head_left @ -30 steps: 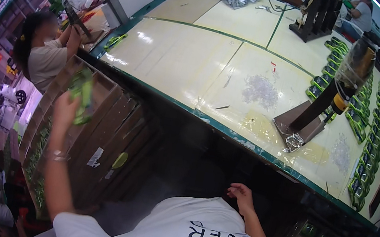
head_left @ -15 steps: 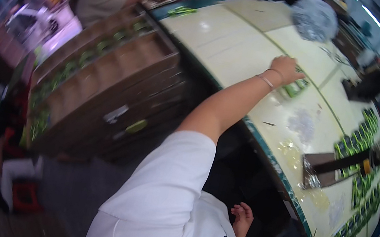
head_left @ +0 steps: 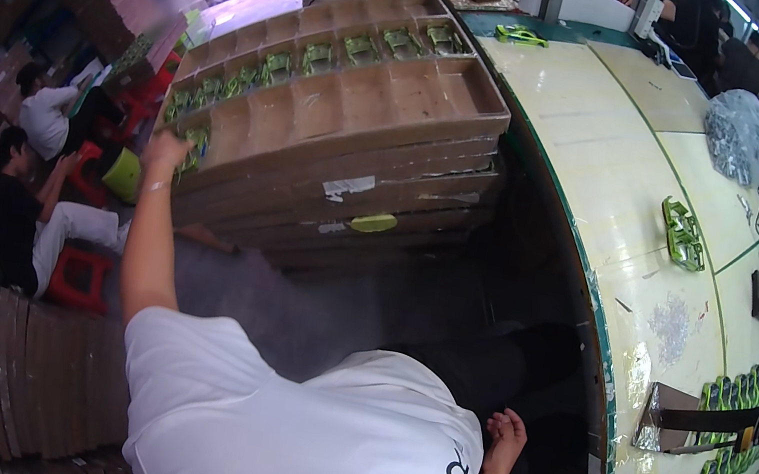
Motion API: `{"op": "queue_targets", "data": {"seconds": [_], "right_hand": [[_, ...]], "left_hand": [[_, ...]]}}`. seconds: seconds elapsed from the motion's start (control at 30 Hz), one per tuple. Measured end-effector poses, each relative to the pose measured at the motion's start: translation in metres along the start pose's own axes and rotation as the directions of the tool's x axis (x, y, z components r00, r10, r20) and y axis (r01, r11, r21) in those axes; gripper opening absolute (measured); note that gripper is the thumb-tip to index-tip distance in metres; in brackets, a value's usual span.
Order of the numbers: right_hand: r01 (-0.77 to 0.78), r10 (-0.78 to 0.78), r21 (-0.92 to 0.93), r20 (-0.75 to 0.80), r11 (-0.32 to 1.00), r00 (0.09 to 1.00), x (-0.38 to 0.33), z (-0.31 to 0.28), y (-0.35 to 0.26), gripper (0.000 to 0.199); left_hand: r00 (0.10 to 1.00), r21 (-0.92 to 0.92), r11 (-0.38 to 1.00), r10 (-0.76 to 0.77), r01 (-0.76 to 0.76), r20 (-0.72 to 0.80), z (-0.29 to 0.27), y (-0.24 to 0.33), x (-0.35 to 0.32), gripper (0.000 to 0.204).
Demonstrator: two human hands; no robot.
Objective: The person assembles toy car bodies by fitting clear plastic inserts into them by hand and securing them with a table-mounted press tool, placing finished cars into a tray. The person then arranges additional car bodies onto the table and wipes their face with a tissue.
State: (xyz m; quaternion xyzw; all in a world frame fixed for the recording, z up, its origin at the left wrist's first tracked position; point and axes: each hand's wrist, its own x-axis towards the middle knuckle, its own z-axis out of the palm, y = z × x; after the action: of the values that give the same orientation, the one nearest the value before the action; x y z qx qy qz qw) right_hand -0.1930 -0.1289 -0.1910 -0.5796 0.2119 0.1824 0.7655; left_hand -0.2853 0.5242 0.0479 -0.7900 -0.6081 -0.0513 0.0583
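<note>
At the far left, people sit low on red stools (head_left: pixel 78 277) among stacks of flattened brown cardboard (head_left: pixel 0 373), well apart from you. Your left hand (head_left: pixel 166 154) reaches out to the near corner of the top cardboard tray (head_left: pixel 393 102), a shallow brown tray split by card dividers into compartments. The fingers curl over the tray's edge at a green packet (head_left: pixel 193 148) in the end compartment; you appear to be setting it in or gripping it, but whether the fingers hold it I cannot tell. More green packets (head_left: pixel 362 49) fill the back row, 1 per compartment, so the dividers likely keep each piece apart and upright. The tray tops a pile of like trays, with a pale label and a green tag on their sides.

Your right hand (head_left: pixel 506 440) hangs loose near your hip, fingers half curled and holding nothing. Right of it curves the cream surface (head_left: pixel 599 144), glossy and green-edged. On it lie a small stack of green packets (head_left: pixel 683 234), a crinkled clear plastic bag (head_left: pixel 741 133), and a long row of green packets (head_left: pixel 739 387) at the right.
</note>
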Motion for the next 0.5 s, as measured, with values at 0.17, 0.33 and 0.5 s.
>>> {"op": "queue_targets", "data": {"seconds": [0.17, 0.33, 0.5], "right_hand": [[0.001, -0.001, -0.032, 0.000, 0.999, 1.000, 0.000, 0.003, 0.001, 0.018], [0.044, -0.038, 0.059, -0.095, 0.997, 0.995, -0.011, 0.003, -0.003, 0.018], [0.016, -0.016, 0.023, -0.015, 1.000, 1.000, -0.011, -0.004, -0.005, 0.019]], "left_hand": [[1.000, -0.357, 0.934, 0.030, -0.029, -0.004, 0.055, -0.055, 0.034, 0.044], [0.993, -0.195, 0.980, 0.018, -0.041, -0.118, 0.020, -0.019, 0.027, 0.027], [0.916, -0.140, 0.908, 0.378, -0.396, -0.137, -0.024, 0.048, 0.040, 0.022]]}}
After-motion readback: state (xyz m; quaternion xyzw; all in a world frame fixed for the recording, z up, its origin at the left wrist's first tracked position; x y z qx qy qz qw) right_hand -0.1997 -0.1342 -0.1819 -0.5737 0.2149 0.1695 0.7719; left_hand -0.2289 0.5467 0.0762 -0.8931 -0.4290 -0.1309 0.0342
